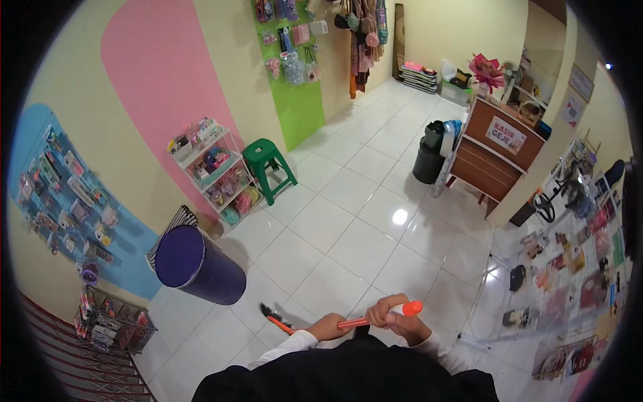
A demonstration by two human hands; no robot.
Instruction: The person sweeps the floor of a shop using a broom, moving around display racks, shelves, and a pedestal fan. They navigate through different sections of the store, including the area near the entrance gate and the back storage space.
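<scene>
Low over the white tile floor (pixel 362 248), we hold an orange broom (pixel 351 323) in both hands.
Our left hand (pixel 328 327) is curled around the handle partway down, and our right hand (pixel 395 320) is closed around it just below the orange end cap. The handle slants down to our left, and its dark bristle head is by the floor's near edge; we cannot tell whether it touches the tiles. A purple bin (pixel 197 264) stands at the floor's left edge, a green stool (pixel 268 164) farther along that wall, and a black bin (pixel 429 161) beside the brown cashier desk (pixel 499 144).
</scene>
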